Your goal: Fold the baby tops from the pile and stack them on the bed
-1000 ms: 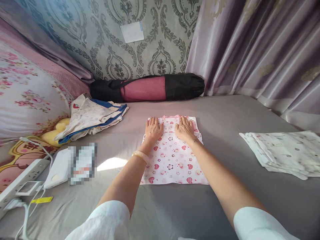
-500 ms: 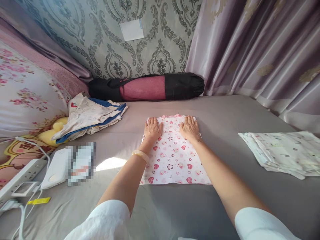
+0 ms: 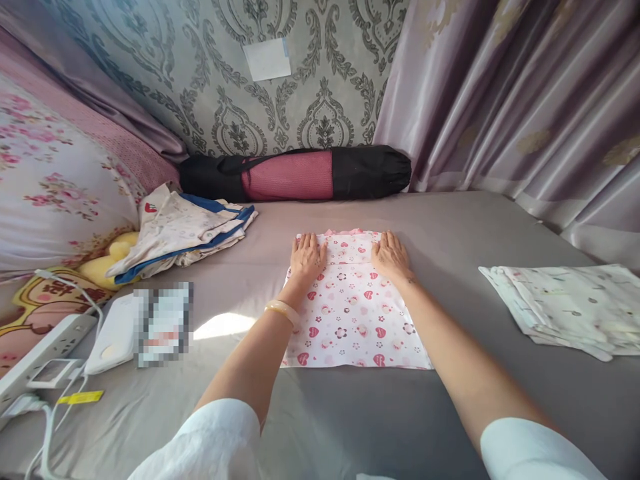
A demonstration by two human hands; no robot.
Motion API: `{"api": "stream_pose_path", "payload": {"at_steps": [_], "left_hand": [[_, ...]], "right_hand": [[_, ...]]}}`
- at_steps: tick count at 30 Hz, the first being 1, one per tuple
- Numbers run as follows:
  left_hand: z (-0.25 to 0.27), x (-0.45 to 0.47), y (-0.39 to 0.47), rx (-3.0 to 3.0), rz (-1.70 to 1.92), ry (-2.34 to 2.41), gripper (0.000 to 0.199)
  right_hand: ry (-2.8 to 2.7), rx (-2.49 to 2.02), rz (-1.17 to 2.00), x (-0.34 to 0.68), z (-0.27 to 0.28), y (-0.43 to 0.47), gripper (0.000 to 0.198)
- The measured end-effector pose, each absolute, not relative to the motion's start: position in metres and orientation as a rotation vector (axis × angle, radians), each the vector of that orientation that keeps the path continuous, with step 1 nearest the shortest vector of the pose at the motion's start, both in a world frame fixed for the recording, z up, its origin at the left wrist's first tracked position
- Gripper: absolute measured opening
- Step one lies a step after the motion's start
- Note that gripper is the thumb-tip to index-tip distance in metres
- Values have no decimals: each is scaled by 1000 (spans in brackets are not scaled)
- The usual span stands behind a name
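A white garment [image 3: 350, 313] printed with pink hearts and flowers lies flat on the grey bed sheet [image 3: 360, 413]. Its far end is folded over into a band, and a bit of pink trim peeks out behind that fold. My left hand [image 3: 307, 257] rests flat on the far left corner of the band, fingers stretched out. On the far right corner, my right hand [image 3: 391, 255] presses down with fingers extended, partly past the cloth's edge. Neither hand grasps anything.
Folded clothes [image 3: 185, 230] lie at the left beside a yellow plush [image 3: 97, 270]. A white power bank [image 3: 114, 333] and a power strip [image 3: 50, 343] sit near left. Folded printed cloth [image 3: 570, 307] lies at right. A black and pink roll bag [image 3: 290, 175] lines the wall.
My right hand has slid slightly to the right along the folded band, toward its outer edge. The left hand stays in nearly the same place on the cloth.
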State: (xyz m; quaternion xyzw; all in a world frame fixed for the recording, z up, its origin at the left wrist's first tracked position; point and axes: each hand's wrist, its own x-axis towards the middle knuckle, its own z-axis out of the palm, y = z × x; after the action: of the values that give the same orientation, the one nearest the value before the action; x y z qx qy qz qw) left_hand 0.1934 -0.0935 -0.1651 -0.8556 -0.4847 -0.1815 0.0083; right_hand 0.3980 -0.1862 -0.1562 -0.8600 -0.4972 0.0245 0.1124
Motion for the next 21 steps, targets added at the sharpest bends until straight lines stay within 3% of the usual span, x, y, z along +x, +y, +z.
{"api": "stream_pose_path", "payload": {"at_steps": [10, 21], "left_hand": [[-153, 189, -102, -2891, -500, -1152, 54], [-149, 186, -101, -3041, -377, -1080, 52]], "right_hand": [[-1721, -2399, -119, 381, -151, -189, 61], [-1878, -2328, 26, 370, -150, -191, 57]]}}
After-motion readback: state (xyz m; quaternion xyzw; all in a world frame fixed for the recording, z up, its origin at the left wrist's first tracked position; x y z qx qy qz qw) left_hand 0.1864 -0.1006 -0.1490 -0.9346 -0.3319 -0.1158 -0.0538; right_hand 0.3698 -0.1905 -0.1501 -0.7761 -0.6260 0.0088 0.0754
